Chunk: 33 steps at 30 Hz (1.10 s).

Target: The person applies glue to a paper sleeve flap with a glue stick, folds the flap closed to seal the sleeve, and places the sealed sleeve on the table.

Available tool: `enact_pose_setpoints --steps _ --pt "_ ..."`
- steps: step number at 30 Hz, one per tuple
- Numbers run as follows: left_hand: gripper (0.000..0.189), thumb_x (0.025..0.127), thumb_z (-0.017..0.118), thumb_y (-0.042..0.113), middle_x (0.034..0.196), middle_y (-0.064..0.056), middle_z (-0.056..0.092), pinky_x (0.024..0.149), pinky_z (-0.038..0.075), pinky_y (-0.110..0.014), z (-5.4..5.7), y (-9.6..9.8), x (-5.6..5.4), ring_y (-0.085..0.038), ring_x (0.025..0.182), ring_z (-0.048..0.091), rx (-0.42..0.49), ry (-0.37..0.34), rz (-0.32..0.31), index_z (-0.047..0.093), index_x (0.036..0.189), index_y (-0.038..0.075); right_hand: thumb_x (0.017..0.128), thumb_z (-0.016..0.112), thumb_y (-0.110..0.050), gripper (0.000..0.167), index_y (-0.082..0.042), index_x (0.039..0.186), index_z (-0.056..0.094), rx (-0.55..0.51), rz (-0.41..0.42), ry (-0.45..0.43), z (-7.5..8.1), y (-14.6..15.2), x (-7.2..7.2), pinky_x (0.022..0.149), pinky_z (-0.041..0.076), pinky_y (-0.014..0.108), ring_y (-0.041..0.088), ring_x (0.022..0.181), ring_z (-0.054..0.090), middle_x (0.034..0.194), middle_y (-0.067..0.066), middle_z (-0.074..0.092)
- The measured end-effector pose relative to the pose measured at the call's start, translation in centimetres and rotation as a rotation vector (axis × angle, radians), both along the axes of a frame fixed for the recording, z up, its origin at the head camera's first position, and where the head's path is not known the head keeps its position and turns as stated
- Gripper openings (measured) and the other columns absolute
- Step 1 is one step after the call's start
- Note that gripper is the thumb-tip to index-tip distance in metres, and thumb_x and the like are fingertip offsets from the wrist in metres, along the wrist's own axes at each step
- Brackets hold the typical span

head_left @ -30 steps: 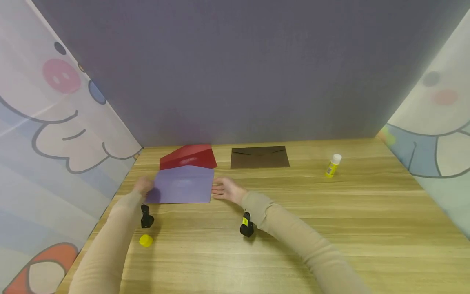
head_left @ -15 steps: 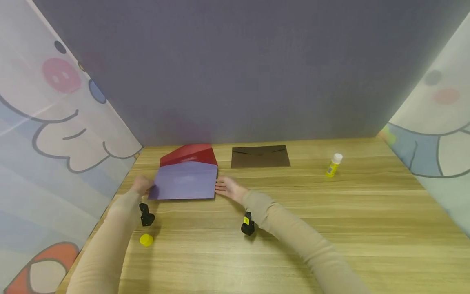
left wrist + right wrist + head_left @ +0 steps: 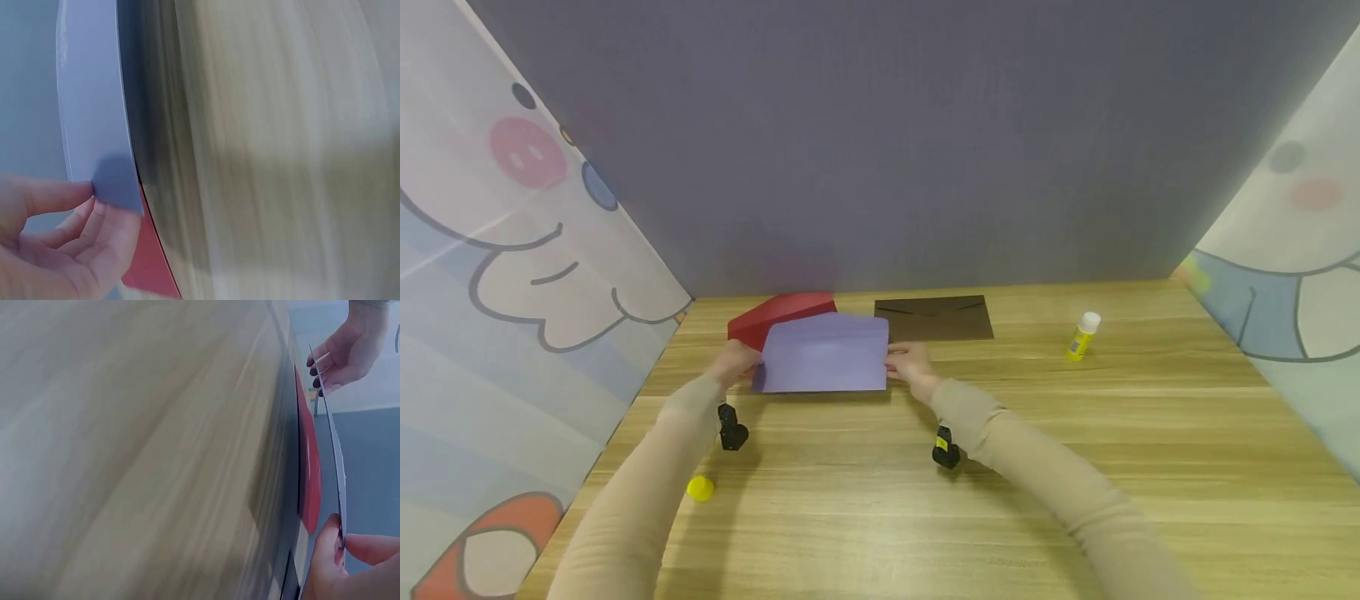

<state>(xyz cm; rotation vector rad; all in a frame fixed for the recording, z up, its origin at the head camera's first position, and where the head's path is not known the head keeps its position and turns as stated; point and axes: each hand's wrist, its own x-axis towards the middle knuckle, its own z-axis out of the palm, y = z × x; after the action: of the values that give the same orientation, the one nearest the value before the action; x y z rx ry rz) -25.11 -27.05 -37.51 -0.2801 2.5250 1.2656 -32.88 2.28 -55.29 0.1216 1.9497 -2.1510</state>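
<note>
A purple envelope (image 3: 823, 354) is held up off the table between both hands, its shadow falling below it. My left hand (image 3: 735, 362) pinches its left end between thumb and fingers, plain in the left wrist view, where the envelope (image 3: 94, 94) shows above the fingertips. At the other end, my right hand (image 3: 912, 364) pinches the edge; the right wrist view has the envelope (image 3: 334, 450) nearly edge-on, with thumb and fingers on either side. Partly covered behind it lies a red envelope (image 3: 775, 312). A dark brown envelope (image 3: 936, 318) lies at the back, close beyond the right hand.
A yellow glue stick with a white end (image 3: 1082, 337) stands at the right on the wooden table (image 3: 880, 508). A yellow cap (image 3: 700, 488) sits beside the left forearm. A grey panel (image 3: 895, 150) closes off the back, with cartoon-printed sheets at both sides.
Both hands have carried the purple envelope to the right and somewhat away from the body, lifting it off the table. More of the red envelope's left part shows now.
</note>
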Motion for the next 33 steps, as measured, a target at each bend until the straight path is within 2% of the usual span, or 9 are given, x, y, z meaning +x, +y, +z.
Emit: enact_pose_setpoints --steps 1,2,8,10,13,17,27,30,33 --pt "0.009 0.086 0.042 0.001 0.058 0.000 0.040 0.052 0.046 -0.028 0.1 0.6 -0.1 -0.011 0.051 0.042 0.004 0.004 -0.003 0.047 0.085 -0.006 0.073 0.069 -0.005 0.041 -0.001 0.112 0.057 0.002 0.002 0.009 0.2 0.8 0.1 0.064 0.053 0.029 0.018 0.077 0.061 0.098 0.012 0.059" --pt "0.010 0.086 0.042 0.000 0.058 0.000 0.041 0.052 0.047 -0.027 0.1 1.1 -0.1 -0.011 0.050 0.043 0.008 0.006 -0.003 0.049 0.086 -0.007 0.074 0.067 -0.003 0.041 0.000 0.114 0.057 0.020 -0.004 -0.007 1.8 1.4 0.9 0.065 0.053 0.030 0.019 0.078 0.061 0.099 0.013 0.059" --pt "0.017 0.084 0.046 0.001 0.071 -0.006 0.052 0.057 0.052 -0.030 0.1 4.0 -0.3 -0.013 0.056 0.051 -0.038 0.055 -0.029 0.056 0.089 -0.012 0.083 0.052 0.006 0.039 0.013 0.121 0.045 0.168 -0.013 -0.100 14.8 4.1 8.7 0.079 0.050 0.033 0.020 0.082 0.058 0.105 0.023 0.055" --pt "0.016 0.085 0.047 0.003 0.073 -0.008 0.053 0.062 0.052 -0.033 0.1 4.9 -0.3 -0.015 0.058 0.052 -0.053 0.055 -0.041 0.057 0.083 -0.010 0.084 0.050 0.006 0.038 0.015 0.121 0.043 0.184 0.009 -0.093 16.8 5.2 10.2 0.080 0.049 0.032 0.018 0.079 0.057 0.104 0.023 0.055" --pt "0.015 0.085 0.048 0.002 0.068 -0.007 0.051 0.067 0.053 -0.037 0.0 6.2 -0.2 -0.016 0.056 0.052 -0.027 0.045 -0.053 0.055 0.078 -0.008 0.085 0.050 0.006 0.039 0.016 0.121 0.041 0.190 0.030 -0.084 17.0 6.8 10.5 0.077 0.050 0.030 0.013 0.071 0.056 0.095 0.018 0.056" --pt "0.013 0.085 0.049 0.000 0.062 -0.006 0.049 0.067 0.053 -0.039 0.0 7.7 0.2 -0.016 0.052 0.051 0.020 0.038 -0.086 0.054 0.077 -0.009 0.084 0.050 0.005 0.040 0.016 0.122 0.040 0.208 0.046 -0.082 15.9 8.9 10.2 0.075 0.051 0.029 0.009 0.066 0.054 0.088 0.011 0.055" --pt "0.014 0.081 0.053 -0.004 0.066 -0.012 0.054 0.061 0.054 -0.036 -0.9 11.4 0.5 -0.018 0.055 0.056 0.041 0.017 -0.142 0.056 0.089 -0.016 0.086 0.048 0.003 0.042 0.021 0.121 0.034 0.272 0.132 -0.056 16.1 13.4 11.5 0.076 0.051 0.031 0.008 0.068 0.055 0.087 0.009 0.056" --pt "0.013 0.080 0.056 -0.003 0.068 -0.017 0.056 0.059 0.054 -0.036 -3.6 11.5 -1.1 -0.025 0.057 0.060 0.090 0.001 -0.191 0.057 0.086 -0.014 0.086 0.048 0.003 0.042 0.022 0.121 0.033 0.299 0.150 -0.059 16.1 14.4 12.0 0.076 0.051 0.032 0.009 0.068 0.056 0.089 0.012 0.057" --pt "0.013 0.079 0.060 0.001 0.069 -0.019 0.057 0.056 0.053 -0.037 -7.8 10.8 -3.7 -0.029 0.058 0.061 0.147 -0.020 -0.249 0.057 0.082 -0.011 0.086 0.048 0.003 0.042 0.022 0.120 0.033 0.327 0.160 -0.075 16.1 15.2 12.4 0.076 0.051 0.032 0.009 0.068 0.056 0.093 0.015 0.058"
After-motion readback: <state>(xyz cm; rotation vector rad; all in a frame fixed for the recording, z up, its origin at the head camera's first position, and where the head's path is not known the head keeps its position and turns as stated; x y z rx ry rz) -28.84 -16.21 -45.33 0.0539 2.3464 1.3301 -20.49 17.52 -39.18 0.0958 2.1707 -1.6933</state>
